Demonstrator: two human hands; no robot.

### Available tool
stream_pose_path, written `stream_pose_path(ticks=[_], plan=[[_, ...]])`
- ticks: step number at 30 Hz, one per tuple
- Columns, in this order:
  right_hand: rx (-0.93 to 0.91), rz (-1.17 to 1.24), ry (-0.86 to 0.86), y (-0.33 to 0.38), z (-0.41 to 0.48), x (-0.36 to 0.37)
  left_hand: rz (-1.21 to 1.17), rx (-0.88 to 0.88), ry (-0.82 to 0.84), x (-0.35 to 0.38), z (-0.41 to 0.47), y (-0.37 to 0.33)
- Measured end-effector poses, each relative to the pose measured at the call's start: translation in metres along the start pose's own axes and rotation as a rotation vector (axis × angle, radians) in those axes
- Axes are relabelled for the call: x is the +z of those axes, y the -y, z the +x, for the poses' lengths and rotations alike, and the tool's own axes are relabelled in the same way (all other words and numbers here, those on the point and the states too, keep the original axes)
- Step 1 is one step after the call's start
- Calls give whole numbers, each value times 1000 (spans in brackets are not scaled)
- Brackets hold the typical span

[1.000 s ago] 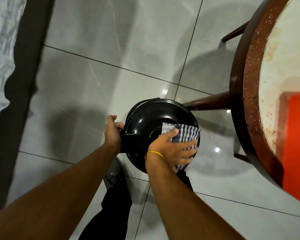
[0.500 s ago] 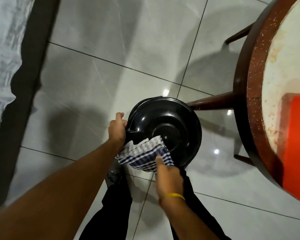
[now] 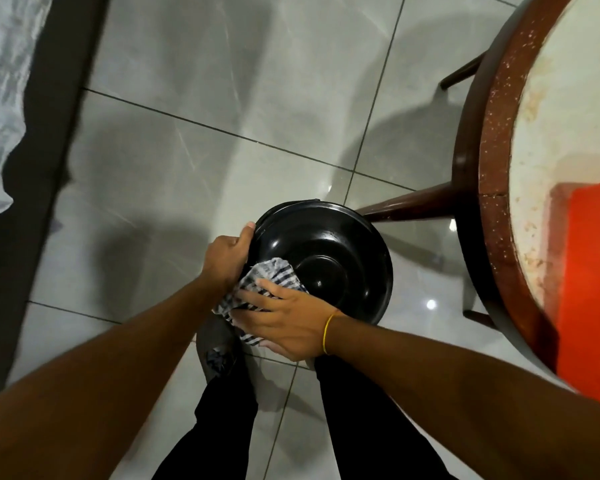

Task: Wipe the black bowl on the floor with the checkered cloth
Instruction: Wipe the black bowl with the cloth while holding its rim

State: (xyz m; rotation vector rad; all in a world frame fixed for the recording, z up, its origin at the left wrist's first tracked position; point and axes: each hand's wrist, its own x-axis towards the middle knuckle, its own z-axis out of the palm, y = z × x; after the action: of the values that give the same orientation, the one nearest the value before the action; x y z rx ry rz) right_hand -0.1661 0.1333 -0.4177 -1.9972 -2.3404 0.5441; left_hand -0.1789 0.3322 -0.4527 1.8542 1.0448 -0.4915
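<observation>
Closest to the camera, the right hand [image 3: 284, 320] is spread flat with fingers apart, pressing the checkered cloth [image 3: 257, 292] onto the near-left rim of the black bowl [image 3: 326, 268], so it's more pinning the cloth than gripping it. Just past it, the left hand [image 3: 227, 256] is closed around the bowl's left edge, thumb up at the rim, holding it steady. The bowl sits on the glossy tiled floor [image 3: 187, 150], right beside the leg of the round wooden worktop [image 3: 492, 168]. My worry is that tile looks slick, so a hard push with the cloth could skate the bowl into that leg if the left hand loosens. And since the cloth is only held by flat pressure, it could bunch up or slip off the rim mid-stroke. Compared with half a second ago, the right hand has swung around to lie across the cloth from the right, and the cloth has been pushed further onto the inner wall.
</observation>
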Motion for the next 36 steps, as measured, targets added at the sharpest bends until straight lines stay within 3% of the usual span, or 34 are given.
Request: stream_pose_path(ticks=[9,15,18,21,23,25,27,33,36], plan=[[144,54,-79,22,-65,24,80,55,0,-2,-7,3],[1038,278,-262,32,-111,21,82,4,-39,13,-10,-3],[1388,410,-254,54,-92,16,78,-23,-77,18,-20,2],[1747,570,-355,56,-54,0,66,-15,-101,16,-22,-6],[1861,633,-382,46,-32,-10,59,-13,-117,16,-22,-16],[1857,640,-359,36,-23,-11,47,-17,-123,19,-22,-21],[1711,582,-349,31,-27,-5,30,-30,-136,21,-22,-20],[721,244,-121,42,-94,34,68,-35,-155,22,-25,-9],[410,78,-17,41,-138,47,118,-19,-114,18,-27,-8]])
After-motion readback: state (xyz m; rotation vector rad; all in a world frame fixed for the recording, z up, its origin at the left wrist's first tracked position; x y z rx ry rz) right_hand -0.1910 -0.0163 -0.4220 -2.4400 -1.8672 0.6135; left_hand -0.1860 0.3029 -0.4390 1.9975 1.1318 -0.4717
